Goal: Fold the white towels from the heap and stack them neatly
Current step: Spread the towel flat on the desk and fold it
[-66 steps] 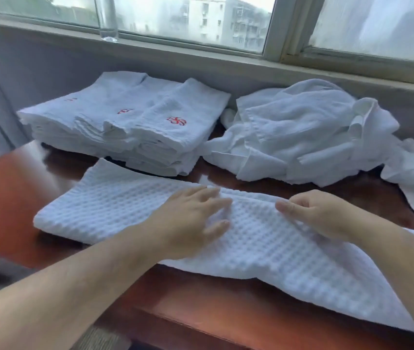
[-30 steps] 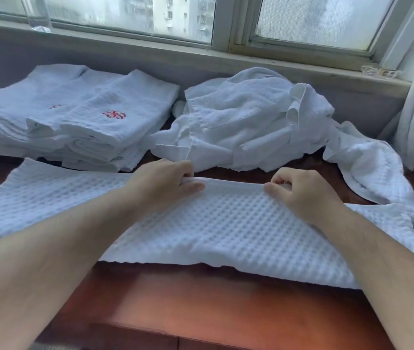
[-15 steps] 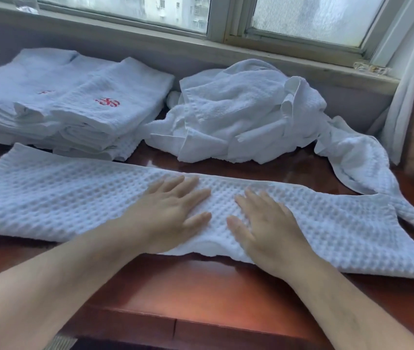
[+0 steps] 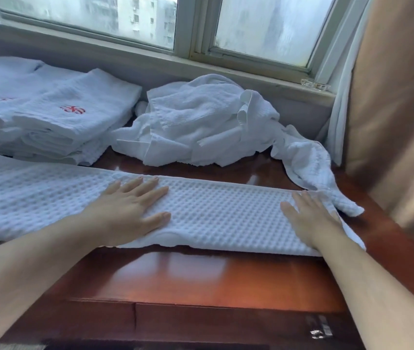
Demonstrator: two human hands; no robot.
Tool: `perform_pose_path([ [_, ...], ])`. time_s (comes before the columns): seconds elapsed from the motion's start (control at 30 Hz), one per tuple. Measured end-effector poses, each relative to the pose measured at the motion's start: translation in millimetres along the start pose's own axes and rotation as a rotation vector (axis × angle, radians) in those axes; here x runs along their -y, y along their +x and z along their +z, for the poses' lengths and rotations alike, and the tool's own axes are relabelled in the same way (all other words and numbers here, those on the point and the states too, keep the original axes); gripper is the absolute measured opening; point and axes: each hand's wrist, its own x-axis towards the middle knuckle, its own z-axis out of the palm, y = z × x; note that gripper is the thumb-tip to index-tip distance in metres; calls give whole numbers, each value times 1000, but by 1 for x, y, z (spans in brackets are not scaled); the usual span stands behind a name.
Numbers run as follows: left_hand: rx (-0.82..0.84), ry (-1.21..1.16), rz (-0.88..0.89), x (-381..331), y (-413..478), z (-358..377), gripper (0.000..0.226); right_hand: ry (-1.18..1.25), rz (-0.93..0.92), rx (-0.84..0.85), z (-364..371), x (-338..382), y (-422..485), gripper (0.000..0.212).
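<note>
Lower frame: glossy reddish-brown wooden worktop (image 4: pixel 201 279), bare along its near edge, with a vertical seam in the front panel below. Both forearms reach in from the bottom corners.

Mid frame: long white waffle-weave towel (image 4: pixel 226 213), folded into a flat strip, lying across the worktop from the left edge of the frame to right of centre. Its near edge is slightly rumpled at the middle.

Left hand (image 4: pixel 127 213): palm down on the strip left of centre, fingers straight and spread, thumb out toward the near edge. It presses flat and grips nothing.

Right hand (image 4: pixel 312 221): palm down at the strip's right end, fingers straight and close together, pointing away. Also flat, with nothing pinched. The hands are well apart, with bare towel between them.

Right of the strip: a loose white waffle towel (image 4: pixel 307 160) trails down from the heap, its tip lying at the strip's far right corner. Whether it lies over or under the strip cannot be told.

Behind, centre: heap of crumpled white towels (image 4: pixel 201 122), unfolded, against the wall under the sill.

Behind, left: stack of folded white towels (image 4: pixel 57 127), overlapping one another, with a red embroidered mark (image 4: pixel 72 109) on the top one. The stack touches the heap's left edge.

Top of frame: pale window sill (image 4: pixel 226 69), then the window (image 4: pixel 264 24), with blurred buildings outside. A brown curtain (image 4: pixel 397 109) fills the right side, with a white sheer curtain (image 4: pixel 339 122) just beside it.
</note>
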Motion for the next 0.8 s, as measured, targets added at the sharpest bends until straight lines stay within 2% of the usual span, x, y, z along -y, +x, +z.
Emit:
perform_pose_path([
  [0.13,55,-8,-76,-10,4,-3,78,37,79,10,-4,-17,3,69],
  [0.2,29,-30,-114,-31,11,-3,75,-24,99,-22,-2,-10,3,68],
  [0.3,-52,-21,52,-80,27,-2,71,-76,24,-68,-2,16,-1,68],
  [0.4,-48,-61,172,-127,52,-3,67,64,-180,-68,2,38,-8,66],
  [0.47,-33,-83,213,-149,67,-2,66,105,-210,-42,8,32,-10,65],
  [0.6,-62,22,286,-167,78,12,69,63,-86,-33,7,-14,0,69],
  [0.7,-111,12,298,-167,79,18,75,89,-8,-27,4,-30,9,69],
  [0.8,-148,-66,306,-163,76,19,77,112,5,-135,5,-26,5,62],
])
